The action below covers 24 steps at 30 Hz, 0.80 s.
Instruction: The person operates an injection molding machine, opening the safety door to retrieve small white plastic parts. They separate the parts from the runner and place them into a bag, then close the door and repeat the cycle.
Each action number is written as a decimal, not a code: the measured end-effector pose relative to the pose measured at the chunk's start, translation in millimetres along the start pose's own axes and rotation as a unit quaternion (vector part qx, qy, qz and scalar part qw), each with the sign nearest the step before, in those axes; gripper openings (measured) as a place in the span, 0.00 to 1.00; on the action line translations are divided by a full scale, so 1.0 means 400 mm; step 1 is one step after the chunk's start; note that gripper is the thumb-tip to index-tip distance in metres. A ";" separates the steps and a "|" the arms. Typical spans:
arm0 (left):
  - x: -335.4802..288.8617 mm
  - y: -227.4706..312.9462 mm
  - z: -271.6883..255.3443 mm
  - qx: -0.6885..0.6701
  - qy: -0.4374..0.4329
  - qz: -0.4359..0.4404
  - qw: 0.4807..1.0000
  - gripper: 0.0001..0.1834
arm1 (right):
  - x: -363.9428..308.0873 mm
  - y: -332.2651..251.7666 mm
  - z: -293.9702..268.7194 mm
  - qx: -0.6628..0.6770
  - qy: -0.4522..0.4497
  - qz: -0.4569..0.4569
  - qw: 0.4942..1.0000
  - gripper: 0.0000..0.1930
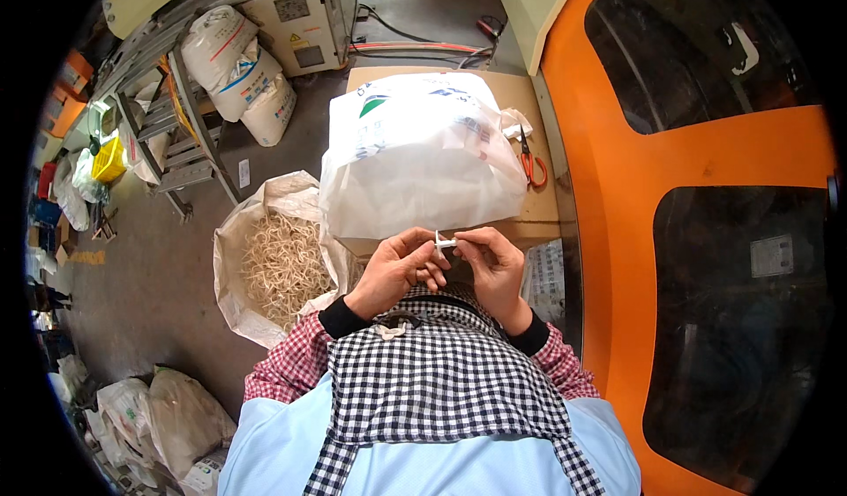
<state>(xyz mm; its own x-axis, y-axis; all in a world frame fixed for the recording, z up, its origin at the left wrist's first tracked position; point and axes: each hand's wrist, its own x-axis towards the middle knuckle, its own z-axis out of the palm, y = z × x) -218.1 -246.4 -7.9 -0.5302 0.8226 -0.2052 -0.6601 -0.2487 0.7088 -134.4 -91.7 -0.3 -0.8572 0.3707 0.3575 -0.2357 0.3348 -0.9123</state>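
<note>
Between my two hands is a small white plastic part (446, 243), with a thin stem and a wider end. My left hand (393, 269) pinches its wider end between thumb and forefinger, the other fingers curled. From the other side, my right hand (490, 267) grips the stem with thumb and fingertips. Right beyond my hands a large white plastic bag (423, 183) lies on a cardboard-covered surface (549, 143). To my left stands an open woven sack (236, 306), filled with thin, tangled beige plastic scraps (287, 262).
Orange-handled scissors (532, 163) lie right of the white bag. An orange machine (613, 231) with dark windows rises close on my right. A metal step ladder (181, 134) and stacked full sacks (231, 64) stand at the far left. More sacks (181, 412) sit on the floor, lower left.
</note>
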 end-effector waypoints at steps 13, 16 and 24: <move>-0.001 -0.020 0.022 0.183 0.013 0.110 0.977 0.04 | 0.005 0.016 -0.022 0.227 -0.151 0.153 0.950 0.18; 0.010 -0.028 -0.005 0.184 0.002 0.108 0.977 0.03 | 0.001 0.018 -0.020 0.204 -0.155 0.161 0.953 0.18; 0.174 -0.051 -0.168 0.353 0.074 0.074 0.930 0.07 | -0.092 0.230 -0.022 0.017 0.007 0.176 0.984 0.23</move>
<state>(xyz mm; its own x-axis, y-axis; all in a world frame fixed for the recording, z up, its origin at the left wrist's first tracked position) -277.4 -218.5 -82.1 -0.6894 0.7136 -0.1246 -0.0888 0.0874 0.9922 -120.4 -67.1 -95.6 -0.8826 0.4697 0.0203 0.0592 0.1539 -0.9863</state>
